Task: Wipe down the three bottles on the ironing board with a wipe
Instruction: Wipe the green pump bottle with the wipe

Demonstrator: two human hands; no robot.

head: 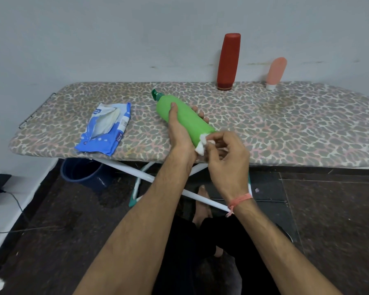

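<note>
Green pump bottle [184,118], held tilted above the ironing board [285,128] in the left hand [179,133] grip, should be rotated steadily while the right hand [228,154], pinching the white wipe [202,143], rubs its base fully.

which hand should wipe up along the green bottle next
Right. The right hand already pinches the wipe against the base of the green bottle, while the left hand grips the tilted bottle and is probably best left steadying it.
</note>
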